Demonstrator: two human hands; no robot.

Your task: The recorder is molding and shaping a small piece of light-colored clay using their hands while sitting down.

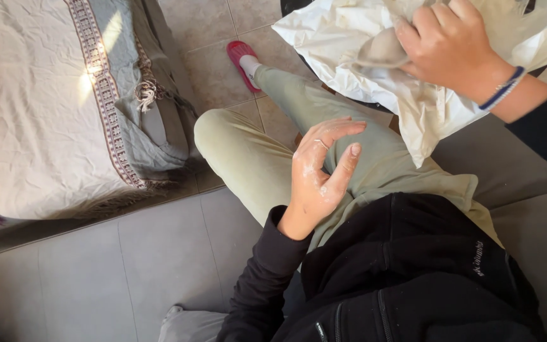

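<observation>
Seated person, powder-dusted hands, bag at one o'clock.

Cream woven bedspread with patterned border (39, 107) fills nine to eleven o'clock; grey tiled floor (134, 266) below. Crumpled white plastic bag (349, 44) lies across the pale green trouser leg (267, 158). Right hand (444, 44) is closed on a pale lump (381, 49) at the bag's mouth. Left hand (321, 171) hovers empty, fingers loosely curled, floured. Risk, judged: thin bag could slip or tear, spilling contents onto the lap.

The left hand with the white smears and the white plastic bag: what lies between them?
In the head view, only the person's leg in pale green trousers lies between the left hand and the white plastic bag. The right hand grips the bag.
</observation>
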